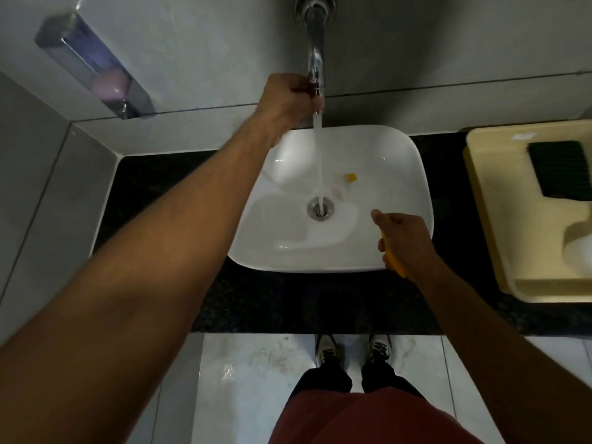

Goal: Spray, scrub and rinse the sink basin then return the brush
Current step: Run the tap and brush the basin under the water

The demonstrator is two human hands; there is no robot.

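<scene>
A white square sink basin (282, 200) sits on a black counter, and water streams from the chrome wall tap (315, 36) onto the drain (320, 210). My left hand (288, 97) is closed around the tap's end, by the lever. Over the basin's right front corner, my right hand (402, 238) grips a yellow-handled brush (394, 262). The brush's far end shows as a blurred yellow tip (351, 177) with pale bristles just right of the water stream.
A beige plastic tray (499, 225) holding a dark green scrub pad (559, 169) stands on the black counter (160, 193) at the right. A soap dispenser (96, 65) hangs on the left wall. My shoes stand on the white tiled floor (256, 373) below.
</scene>
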